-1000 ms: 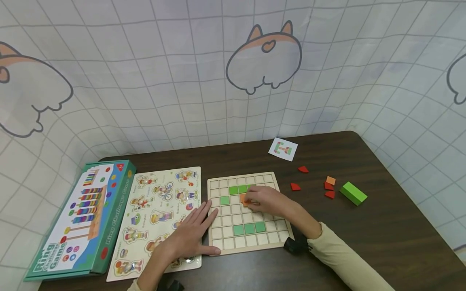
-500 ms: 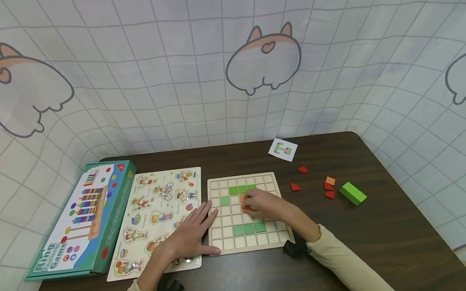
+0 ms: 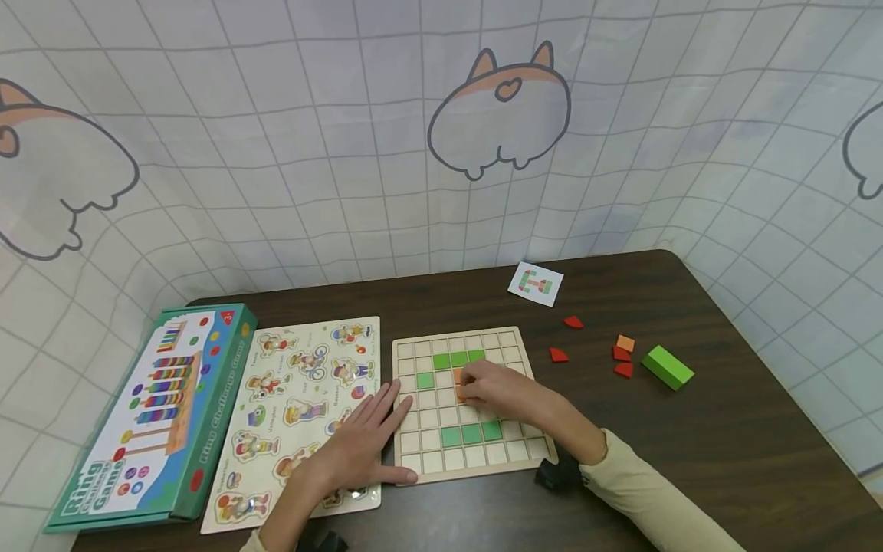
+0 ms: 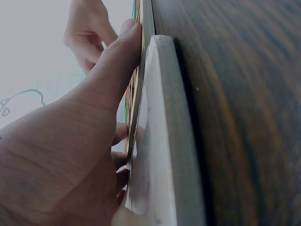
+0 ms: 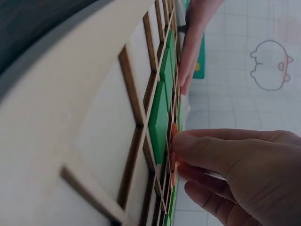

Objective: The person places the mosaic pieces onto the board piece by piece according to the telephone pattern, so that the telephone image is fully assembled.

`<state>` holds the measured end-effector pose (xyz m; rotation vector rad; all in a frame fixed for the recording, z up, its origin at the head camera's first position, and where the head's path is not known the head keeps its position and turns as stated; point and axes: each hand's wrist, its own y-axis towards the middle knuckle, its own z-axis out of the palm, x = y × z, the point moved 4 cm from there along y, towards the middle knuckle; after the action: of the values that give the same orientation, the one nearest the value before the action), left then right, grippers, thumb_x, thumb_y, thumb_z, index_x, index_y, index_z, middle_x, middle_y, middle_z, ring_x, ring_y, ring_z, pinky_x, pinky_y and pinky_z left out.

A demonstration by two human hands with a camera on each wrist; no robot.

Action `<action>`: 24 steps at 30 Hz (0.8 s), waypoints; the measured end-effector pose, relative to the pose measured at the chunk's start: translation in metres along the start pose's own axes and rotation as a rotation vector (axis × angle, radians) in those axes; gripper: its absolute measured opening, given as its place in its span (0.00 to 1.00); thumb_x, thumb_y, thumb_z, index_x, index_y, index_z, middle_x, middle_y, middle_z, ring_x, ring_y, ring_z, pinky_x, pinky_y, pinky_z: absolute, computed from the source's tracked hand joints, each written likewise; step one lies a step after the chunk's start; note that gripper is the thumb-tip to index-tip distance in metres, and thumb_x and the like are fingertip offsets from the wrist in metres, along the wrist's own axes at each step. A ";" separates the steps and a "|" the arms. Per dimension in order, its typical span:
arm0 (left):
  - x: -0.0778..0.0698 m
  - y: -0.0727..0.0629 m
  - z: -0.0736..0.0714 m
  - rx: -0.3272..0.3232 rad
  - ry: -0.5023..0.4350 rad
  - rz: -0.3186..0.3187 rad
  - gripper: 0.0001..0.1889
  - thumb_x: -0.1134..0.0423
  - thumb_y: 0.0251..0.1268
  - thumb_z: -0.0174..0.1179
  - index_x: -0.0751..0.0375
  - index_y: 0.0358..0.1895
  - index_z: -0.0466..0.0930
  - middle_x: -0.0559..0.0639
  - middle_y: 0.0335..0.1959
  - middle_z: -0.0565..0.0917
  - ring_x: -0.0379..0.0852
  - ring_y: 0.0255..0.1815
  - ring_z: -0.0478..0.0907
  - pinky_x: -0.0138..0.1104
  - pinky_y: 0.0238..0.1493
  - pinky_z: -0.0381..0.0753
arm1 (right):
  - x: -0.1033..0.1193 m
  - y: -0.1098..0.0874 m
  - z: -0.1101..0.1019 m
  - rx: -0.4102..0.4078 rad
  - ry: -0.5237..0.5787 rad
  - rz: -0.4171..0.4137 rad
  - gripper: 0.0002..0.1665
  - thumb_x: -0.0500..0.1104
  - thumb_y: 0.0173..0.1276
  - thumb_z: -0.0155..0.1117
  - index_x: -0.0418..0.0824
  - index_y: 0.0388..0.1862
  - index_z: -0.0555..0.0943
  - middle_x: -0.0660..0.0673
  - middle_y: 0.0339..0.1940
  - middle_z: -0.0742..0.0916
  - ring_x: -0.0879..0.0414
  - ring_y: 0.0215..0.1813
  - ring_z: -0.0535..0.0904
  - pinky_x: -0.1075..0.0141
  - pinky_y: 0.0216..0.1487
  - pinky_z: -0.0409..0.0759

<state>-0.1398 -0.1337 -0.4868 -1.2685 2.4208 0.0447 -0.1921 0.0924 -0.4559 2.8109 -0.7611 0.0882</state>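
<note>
A wooden grid board (image 3: 433,462) lies in front of me with green square tiles (image 3: 459,359) in several of its cells. My left hand (image 3: 359,441) rests with straight, spread fingers along the board's left edge, the thumb by the near corner. Over the middle of the board, my right hand (image 3: 503,389) pinches an orange square tile (image 3: 460,394) low at its cell, thumb and fingers partly covering it. Just beyond it, another orange tile (image 3: 458,376) sits in the grid. From the right wrist view, the thumb tip presses close to orange (image 5: 174,129) behind raised green tiles (image 5: 159,120).
Right of the board lie red quarter-round pieces (image 3: 559,355), an orange square (image 3: 625,343) and a green block (image 3: 667,367). A pattern card (image 3: 536,284) is at the back. A picture puzzle board (image 3: 283,429) and a game box (image 3: 152,418) stand left.
My right hand has shifted slightly toward me, uncovering the third green tile in the far row. The orange tile at its fingertips now sits lower against the grid. The left hand stays put.
</note>
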 end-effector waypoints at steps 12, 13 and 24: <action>0.000 0.000 0.001 0.004 -0.024 0.002 0.56 0.27 0.52 0.59 0.54 0.79 0.47 0.57 0.81 0.41 0.57 0.81 0.41 0.53 0.78 0.50 | -0.053 -0.065 -0.059 -0.143 -0.070 0.180 0.30 0.44 0.56 0.75 0.40 0.59 0.81 0.36 0.62 0.79 0.40 0.66 0.70 0.45 0.62 0.75; 0.000 0.000 0.001 0.000 -0.023 0.001 0.56 0.27 0.52 0.59 0.54 0.78 0.48 0.57 0.81 0.41 0.57 0.81 0.41 0.53 0.78 0.50 | -0.062 -0.077 -0.066 -0.175 -0.076 0.210 0.30 0.43 0.55 0.75 0.39 0.58 0.81 0.35 0.62 0.79 0.39 0.65 0.70 0.44 0.61 0.75; 0.000 -0.001 -0.001 0.005 -0.035 0.004 0.55 0.28 0.53 0.59 0.55 0.78 0.48 0.59 0.81 0.42 0.59 0.81 0.41 0.54 0.78 0.51 | -0.120 -0.162 -0.093 -0.204 -0.060 0.449 0.34 0.38 0.53 0.75 0.33 0.60 0.78 0.30 0.58 0.79 0.33 0.60 0.70 0.38 0.56 0.71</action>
<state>-0.1394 -0.1341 -0.4861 -1.2500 2.3928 0.0617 -0.2138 0.3095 -0.4121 2.4161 -1.3213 -0.0006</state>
